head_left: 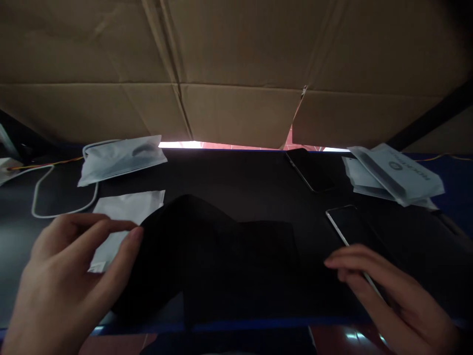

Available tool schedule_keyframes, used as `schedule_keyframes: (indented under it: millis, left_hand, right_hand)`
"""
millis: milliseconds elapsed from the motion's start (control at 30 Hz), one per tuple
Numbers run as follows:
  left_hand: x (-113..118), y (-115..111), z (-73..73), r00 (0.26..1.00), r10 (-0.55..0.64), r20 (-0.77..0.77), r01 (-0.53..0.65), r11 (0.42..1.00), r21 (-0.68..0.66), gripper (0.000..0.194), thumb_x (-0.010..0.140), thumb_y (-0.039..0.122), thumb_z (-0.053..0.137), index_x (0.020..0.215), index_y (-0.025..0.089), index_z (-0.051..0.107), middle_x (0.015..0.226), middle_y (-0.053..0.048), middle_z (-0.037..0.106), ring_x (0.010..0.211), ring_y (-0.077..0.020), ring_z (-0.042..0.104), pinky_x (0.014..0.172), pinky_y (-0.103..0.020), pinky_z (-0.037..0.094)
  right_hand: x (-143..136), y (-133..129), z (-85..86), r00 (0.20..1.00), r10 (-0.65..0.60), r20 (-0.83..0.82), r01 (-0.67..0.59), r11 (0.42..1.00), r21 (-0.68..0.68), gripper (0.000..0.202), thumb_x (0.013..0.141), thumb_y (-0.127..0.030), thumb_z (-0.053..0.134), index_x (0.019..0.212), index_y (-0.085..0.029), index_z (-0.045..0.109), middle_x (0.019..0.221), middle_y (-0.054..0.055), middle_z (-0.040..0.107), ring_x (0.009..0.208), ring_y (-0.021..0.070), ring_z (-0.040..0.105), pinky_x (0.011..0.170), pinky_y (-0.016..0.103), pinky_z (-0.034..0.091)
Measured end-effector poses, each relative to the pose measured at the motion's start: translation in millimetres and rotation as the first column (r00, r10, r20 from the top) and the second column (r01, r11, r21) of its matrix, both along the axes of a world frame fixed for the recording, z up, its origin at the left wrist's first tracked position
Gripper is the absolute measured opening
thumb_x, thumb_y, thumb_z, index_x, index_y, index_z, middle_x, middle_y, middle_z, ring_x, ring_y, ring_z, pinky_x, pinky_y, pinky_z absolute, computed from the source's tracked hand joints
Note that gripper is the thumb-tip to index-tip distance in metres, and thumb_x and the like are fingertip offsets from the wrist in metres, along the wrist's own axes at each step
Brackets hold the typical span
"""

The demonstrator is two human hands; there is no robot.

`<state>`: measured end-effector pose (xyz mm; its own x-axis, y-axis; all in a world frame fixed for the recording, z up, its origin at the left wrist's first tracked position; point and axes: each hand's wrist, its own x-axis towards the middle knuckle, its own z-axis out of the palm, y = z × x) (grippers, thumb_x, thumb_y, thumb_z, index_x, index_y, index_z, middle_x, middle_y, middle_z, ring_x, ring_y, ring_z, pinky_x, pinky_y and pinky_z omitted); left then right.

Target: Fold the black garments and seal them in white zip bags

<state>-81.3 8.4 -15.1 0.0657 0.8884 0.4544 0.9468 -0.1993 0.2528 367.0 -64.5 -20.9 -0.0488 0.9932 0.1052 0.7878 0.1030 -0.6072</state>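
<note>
A black cloth-like item (207, 251) lies across the middle of the dark table, its outline hard to tell from the surface. Its left edge is pinched between the thumb and index finger of my left hand (81, 266). Under and behind that hand is a flat white packet (129, 209). My right hand (384, 291) hovers at the right with thumb and fingertips close together, and whether anything thin is between them is hidden. Beneath it a phone-like device with a silver edge (338, 227) is partly covered by the fingers.
A filled white pouch (123, 159) and a looped white cable (35, 197) sit at the back left. Another dark phone (310, 170) lies at the back right, beside stacked white printed pouches (401, 172). Cardboard (236, 113) hangs along the far edge.
</note>
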Motion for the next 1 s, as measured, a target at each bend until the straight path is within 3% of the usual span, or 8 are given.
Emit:
schedule_keyframes:
  millis: [167, 300, 433, 567, 633, 733, 833, 1000]
  left_hand:
    - [44.3, 28.4, 15.2, 0.956, -0.239, -0.168, 0.21, 0.962, -0.174, 0.035, 0.109, 0.043, 0.05, 0.126, 0.031, 0.078, 0.152, -0.008, 0.061, 0.142, -0.0425, 0.056, 0.116, -0.066, 0.049]
    - [41.4, 50.5, -3.3, 0.905, -0.353, -0.235, 0.281, 0.914, -0.293, 0.039, 0.109, 0.038, 0.049, 0.137, 0.033, 0.077, 0.157, -0.01, 0.065, 0.149, -0.0464, 0.053, 0.114, -0.072, 0.047]
    - [34.2, 62.4, -19.7, 0.887, -0.396, -0.235, 0.318, 0.896, -0.31, 0.048, 0.111, 0.039, 0.044, 0.152, 0.029, 0.067, 0.157, -0.012, 0.066, 0.148, -0.0454, 0.056, 0.111, -0.071, 0.05]
    - [52.3, 60.8, -4.4, 0.895, -0.331, -0.298, 0.269, 0.935, -0.229, 0.053, 0.112, 0.037, 0.041, 0.158, 0.021, 0.061, 0.174, -0.018, 0.047, 0.16, -0.0517, 0.04, 0.111, -0.078, 0.048]
    - [62.1, 48.9, 9.6, 0.931, -0.226, -0.287, 0.201, 0.973, -0.116, 0.053, 0.112, 0.035, 0.042, 0.159, 0.019, 0.058, 0.177, -0.019, 0.042, 0.164, -0.0514, 0.033, 0.117, -0.078, 0.043]
    - [65.5, 16.7, 17.0, 0.964, -0.22, -0.148, 0.21, 0.974, -0.083, 0.051, 0.112, 0.042, 0.048, 0.161, 0.031, 0.055, 0.169, -0.009, 0.055, 0.154, -0.0408, 0.054, 0.12, -0.063, 0.053]
    - [60.0, -17.1, -0.2, 0.879, -0.465, -0.106, 0.429, 0.868, -0.249, 0.058, 0.105, 0.057, 0.061, 0.161, 0.043, 0.054, 0.16, 0.0, 0.066, 0.14, -0.0359, 0.069, 0.106, -0.051, 0.067]
    - [50.1, -38.5, -26.2, 0.762, -0.628, -0.161, 0.574, 0.768, -0.284, 0.025, 0.104, 0.038, 0.063, 0.121, 0.041, 0.081, 0.169, 0.003, 0.055, 0.149, -0.0394, 0.06, 0.118, -0.068, 0.054]
  right_hand:
    - [-28.2, 45.3, 7.3, 0.97, 0.225, 0.092, -0.21, 0.966, -0.148, 0.033, 0.103, -0.052, 0.071, 0.136, -0.049, 0.075, 0.16, -0.002, 0.06, 0.139, 0.0302, 0.066, 0.111, 0.051, 0.062]
    - [-32.6, 63.3, 11.5, 0.967, 0.247, 0.068, -0.228, 0.95, -0.216, 0.015, 0.105, -0.047, 0.068, 0.109, -0.039, 0.081, 0.154, -0.002, 0.064, 0.13, 0.0275, 0.07, 0.107, 0.049, 0.062]
    - [-26.5, 78.9, 12.9, 0.995, 0.063, -0.073, -0.07, 0.992, -0.102, 0.026, 0.106, -0.051, 0.064, 0.098, -0.029, 0.077, 0.141, 0.004, 0.07, 0.1, 0.0214, 0.076, 0.077, 0.033, 0.064]
    - [-32.9, 96.9, 13.6, 0.947, -0.274, -0.168, 0.295, 0.949, 0.115, 0.031, 0.102, -0.05, 0.068, 0.122, -0.027, 0.075, 0.123, 0.009, 0.074, 0.081, 0.0196, 0.075, 0.063, 0.031, 0.06]
    - [-37.1, 91.1, 15.9, 0.953, -0.274, -0.126, 0.294, 0.937, 0.187, 0.036, 0.104, -0.049, 0.066, 0.134, -0.029, 0.071, 0.132, 0.01, 0.071, 0.09, 0.0213, 0.076, 0.069, 0.033, 0.063]
    - [-37.6, 59.0, 17.2, 0.999, 0.015, 0.033, -0.017, 0.997, 0.081, 0.03, 0.107, -0.051, 0.063, 0.135, -0.041, 0.071, 0.145, 0.004, 0.068, 0.123, 0.0276, 0.072, 0.097, 0.044, 0.066]
    - [-33.5, 20.7, 7.8, 0.962, 0.192, 0.194, -0.193, 0.981, -0.016, 0.034, 0.099, -0.056, 0.076, 0.132, -0.049, 0.075, 0.16, -0.001, 0.061, 0.139, 0.0349, 0.065, 0.102, 0.052, 0.067]
    - [-28.9, -20.3, -16.0, 0.964, 0.168, 0.206, -0.193, 0.975, 0.108, 0.022, 0.102, -0.034, 0.068, 0.111, -0.046, 0.084, 0.154, -0.004, 0.068, 0.142, 0.0391, 0.064, 0.103, 0.056, 0.067]
